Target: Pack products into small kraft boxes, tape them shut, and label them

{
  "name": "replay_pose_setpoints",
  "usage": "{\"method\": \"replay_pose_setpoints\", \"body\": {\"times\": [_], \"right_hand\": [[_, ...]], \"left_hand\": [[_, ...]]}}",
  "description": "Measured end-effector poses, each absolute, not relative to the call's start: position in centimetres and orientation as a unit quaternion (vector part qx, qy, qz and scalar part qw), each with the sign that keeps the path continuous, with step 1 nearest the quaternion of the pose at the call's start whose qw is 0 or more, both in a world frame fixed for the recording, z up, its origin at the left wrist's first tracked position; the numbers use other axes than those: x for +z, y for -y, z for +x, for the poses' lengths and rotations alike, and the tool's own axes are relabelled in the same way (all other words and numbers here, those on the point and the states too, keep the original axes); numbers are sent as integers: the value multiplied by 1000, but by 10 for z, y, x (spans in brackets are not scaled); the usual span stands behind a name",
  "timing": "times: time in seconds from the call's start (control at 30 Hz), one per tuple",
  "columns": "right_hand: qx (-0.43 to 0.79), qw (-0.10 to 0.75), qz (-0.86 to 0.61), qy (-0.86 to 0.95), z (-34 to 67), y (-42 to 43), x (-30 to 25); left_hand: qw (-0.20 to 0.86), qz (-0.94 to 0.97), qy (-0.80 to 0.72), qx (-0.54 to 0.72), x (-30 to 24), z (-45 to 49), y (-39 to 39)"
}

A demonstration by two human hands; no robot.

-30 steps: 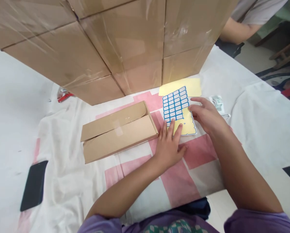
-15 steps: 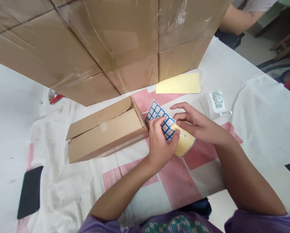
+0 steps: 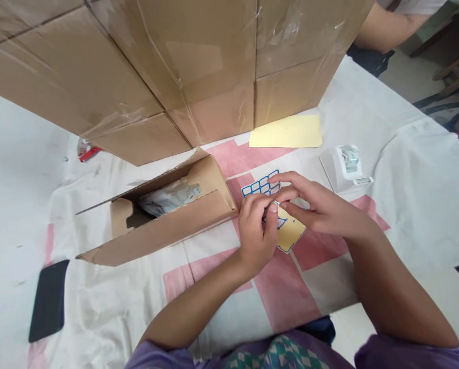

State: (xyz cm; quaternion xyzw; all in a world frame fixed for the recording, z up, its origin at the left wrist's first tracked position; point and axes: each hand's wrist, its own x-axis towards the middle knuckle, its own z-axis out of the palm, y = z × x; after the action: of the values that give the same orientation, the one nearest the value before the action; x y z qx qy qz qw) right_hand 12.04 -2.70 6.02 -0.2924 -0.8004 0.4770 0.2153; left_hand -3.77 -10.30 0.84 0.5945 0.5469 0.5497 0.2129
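Observation:
A sheet of blue-bordered sticker labels [image 3: 261, 185] with a yellow backing [image 3: 291, 230] is bent between my two hands, low over the table. My left hand [image 3: 257, 233] is closed on its near side, thumb pressing against the fingers. From the right, my right hand [image 3: 317, 207] pinches at the bent edge with thumb and fingertips. Whether a single label has come loose there is too small to tell. Just left of my hands lies a long cardboard box [image 3: 175, 233], its flaps standing apart. Inside it a clear plastic bag [image 3: 171, 197] shows, with contents I cannot make out.
Large taped cartons [image 3: 214, 72] form a wall at the back. A yellow card [image 3: 287, 132] lies before them. To the right is a white tape dispenser [image 3: 347, 166]; a dark phone [image 3: 49, 301] lies at far left. Another person's arm [image 3: 393, 31] shows at top right.
The long box's flaps have swung apart, exposing the bag inside. The label sheet has turned and bent, and my hands have come together at its edge.

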Motion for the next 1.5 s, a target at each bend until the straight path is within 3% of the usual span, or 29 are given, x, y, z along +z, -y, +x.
{"method": "replay_pose_setpoints", "body": {"times": [0.2, 0.33, 0.5, 0.6, 0.7, 0.8, 0.93, 1.07, 1.5], "right_hand": [[494, 212, -354, 766, 120, 26, 65], [498, 277, -473, 672, 121, 7, 42], [290, 296, -633, 654, 122, -14, 13], [175, 303, -603, 717, 111, -5, 34], [205, 350, -464, 788, 83, 10, 84], [200, 349, -323, 857, 42, 14, 137], [176, 262, -174, 933, -13, 6, 168], [189, 194, -112, 956, -38, 7, 155], [110, 216, -108, 964, -20, 29, 106]], "left_hand": [[154, 582, -535, 592, 7, -40, 107], [109, 632, -440, 628, 23, -43, 113], [2, 727, -401, 557, 65, -92, 139], [-178, 751, -444, 456, 81, -152, 165], [-281, 712, -523, 374, 82, -203, 183], [-260, 703, -576, 326, 73, -223, 187], [-247, 673, -630, 300, 54, -216, 180], [-289, 628, -636, 344, 47, -211, 176], [-198, 686, -629, 307, 57, -215, 179]]}}
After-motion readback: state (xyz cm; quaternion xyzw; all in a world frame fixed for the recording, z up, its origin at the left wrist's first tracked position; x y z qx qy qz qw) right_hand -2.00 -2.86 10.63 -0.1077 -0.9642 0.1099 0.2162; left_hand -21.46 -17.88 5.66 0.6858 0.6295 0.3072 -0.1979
